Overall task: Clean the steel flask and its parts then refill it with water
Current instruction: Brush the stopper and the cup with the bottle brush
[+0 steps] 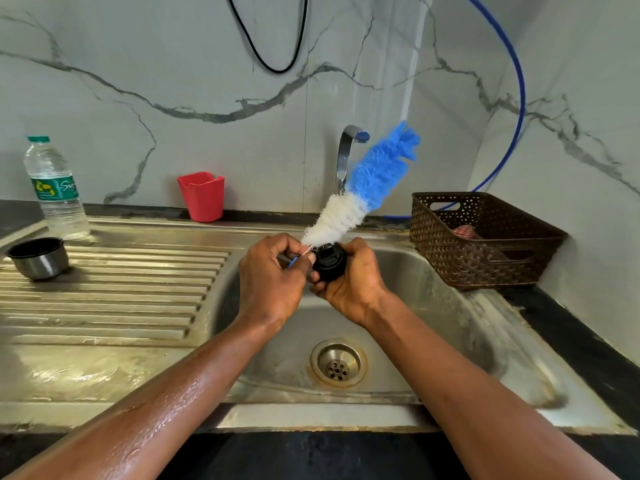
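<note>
Over the steel sink basin (pixel 433 341), my right hand (pixel 353 282) grips a black flask stopper (pixel 329 263). My left hand (pixel 270 282) pinches the blue handle of a bottle brush (pixel 360 199), whose white and blue bristles point up and to the right; the white bristle base touches the top of the stopper. A steel flask cup (pixel 38 258) with a dark inside stands on the ribbed draining board (pixel 114 292) at the left. The flask body is not in view.
A clear plastic water bottle (pixel 55 192) stands at the back left, a red plastic cup (pixel 202 195) behind the sink, and a chrome tap (pixel 346 154) with no water running. A brown woven basket (pixel 485 237) sits at the right. The drain (pixel 338 363) lies below my hands.
</note>
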